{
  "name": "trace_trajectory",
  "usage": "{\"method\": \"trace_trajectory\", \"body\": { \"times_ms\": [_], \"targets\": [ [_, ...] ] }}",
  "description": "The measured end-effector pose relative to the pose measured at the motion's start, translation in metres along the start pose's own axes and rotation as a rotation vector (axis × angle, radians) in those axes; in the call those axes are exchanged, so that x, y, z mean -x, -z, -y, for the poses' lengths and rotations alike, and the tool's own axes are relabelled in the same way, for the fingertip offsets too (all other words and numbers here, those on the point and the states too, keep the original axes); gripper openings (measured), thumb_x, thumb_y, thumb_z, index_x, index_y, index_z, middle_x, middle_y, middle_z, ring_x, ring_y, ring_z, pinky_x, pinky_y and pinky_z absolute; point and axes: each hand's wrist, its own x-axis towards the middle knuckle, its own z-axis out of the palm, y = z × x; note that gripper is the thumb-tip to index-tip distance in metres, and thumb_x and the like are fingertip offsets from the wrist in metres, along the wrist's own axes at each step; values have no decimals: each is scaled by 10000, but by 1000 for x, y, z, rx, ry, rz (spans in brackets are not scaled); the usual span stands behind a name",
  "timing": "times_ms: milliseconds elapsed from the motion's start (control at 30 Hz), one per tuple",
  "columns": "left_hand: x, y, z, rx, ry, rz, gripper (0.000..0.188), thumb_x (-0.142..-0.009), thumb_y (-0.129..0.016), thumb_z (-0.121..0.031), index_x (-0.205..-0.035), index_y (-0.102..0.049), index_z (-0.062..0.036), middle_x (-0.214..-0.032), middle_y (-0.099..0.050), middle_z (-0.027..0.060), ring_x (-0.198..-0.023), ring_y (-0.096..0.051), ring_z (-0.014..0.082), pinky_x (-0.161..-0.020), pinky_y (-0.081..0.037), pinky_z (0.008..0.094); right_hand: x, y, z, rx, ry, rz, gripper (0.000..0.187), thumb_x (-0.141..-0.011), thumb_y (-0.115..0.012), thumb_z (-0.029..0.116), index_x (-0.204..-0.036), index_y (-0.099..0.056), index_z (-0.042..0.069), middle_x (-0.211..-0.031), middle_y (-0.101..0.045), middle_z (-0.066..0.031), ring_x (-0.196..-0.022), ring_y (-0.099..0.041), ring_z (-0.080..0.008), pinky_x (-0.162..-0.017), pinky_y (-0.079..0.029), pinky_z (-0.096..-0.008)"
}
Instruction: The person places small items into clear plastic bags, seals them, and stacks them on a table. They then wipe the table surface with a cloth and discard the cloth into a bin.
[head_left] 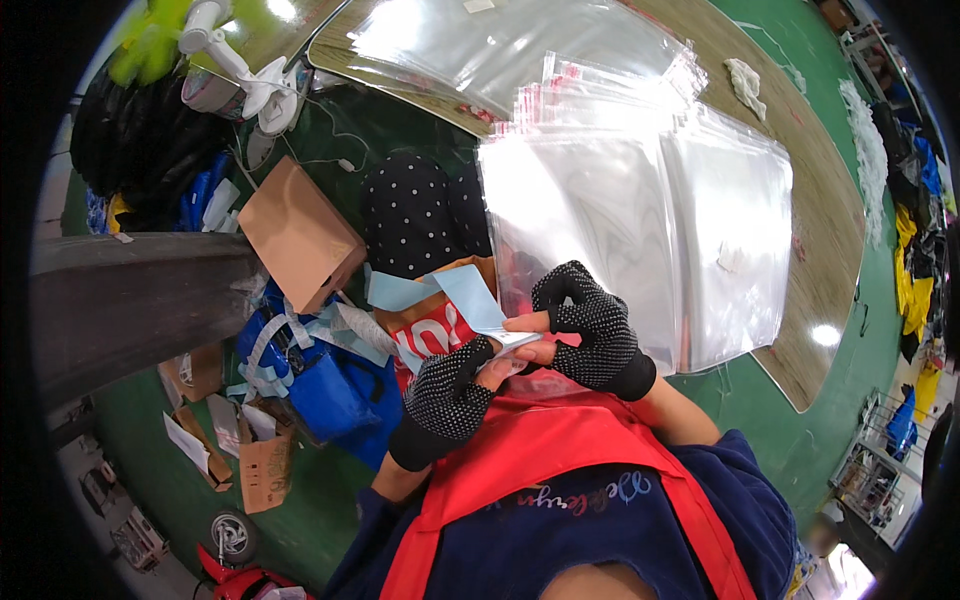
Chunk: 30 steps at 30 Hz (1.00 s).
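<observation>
Mostly, the risk sits with the small white label (514, 338) at the centre of the frame, pinched between the two gloved hands. The left hand (445, 400) has thumb and fingertips closed on its near left edge; the right hand (595, 330) grips the other side between thumb and forefinger, remaining fingers curled. A light blue strip (472, 297) runs from the label towards the upper left and bends over on itself. Because that end hangs loose, it could twist or catch on the polka-dot fabric (405, 215) beyond it. If the label is adhesive, which I cannot tell, uneven pulling might crease or tear it, or leave it stuck to a bare fingertip. The clear plastic bags (590, 200) on the bench (812, 362), centre to upper right, look slick and unevenly piled, so a bumped elbow could make them slide.
</observation>
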Motion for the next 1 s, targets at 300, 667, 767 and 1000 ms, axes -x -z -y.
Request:
{"method": "trace_trajectory", "body": {
  "times_ms": [300,667,767,1000],
  "targets": [
    [8,11,15,-103,-41,101,251,-885,-558,-191,-1059,-597,-14,-874,-647,179,-789,-653,258,-639,-496,314,7,13,-16,-346,-145,-53,99,-728,-707,77,-810,-696,22,-777,-558,-122,-721,-547,-223,-669,-441,-316],
    [92,150,107,-75,574,-111,322,-908,-506,-277,-1092,-526,-14,-898,-641,172,-707,-635,233,-575,-513,323,20,20,-58,826,105,-230,315,-700,-715,315,-903,-615,95,-787,-572,-57,-752,-535,-265,-672,-408,-392],
    [92,115,101,330,657,-148,343,-915,-490,-304,-1098,-507,-14,-899,-640,170,-677,-630,227,-552,-517,329,33,5,-36,721,7,-129,413,-657,-741,368,-944,-613,100,-801,-572,-67,-763,-534,-272,-702,-407,-400],
    [15,10,56,860,458,-237,376,-937,-446,-339,-1127,-460,-14,-927,-633,174,-653,-630,224,-532,-533,337,40,1,-47,624,-34,-171,317,-664,-753,252,-860,-580,71,-811,-560,-93,-771,-525,-297,-679,-419,-400]
  ]
}}
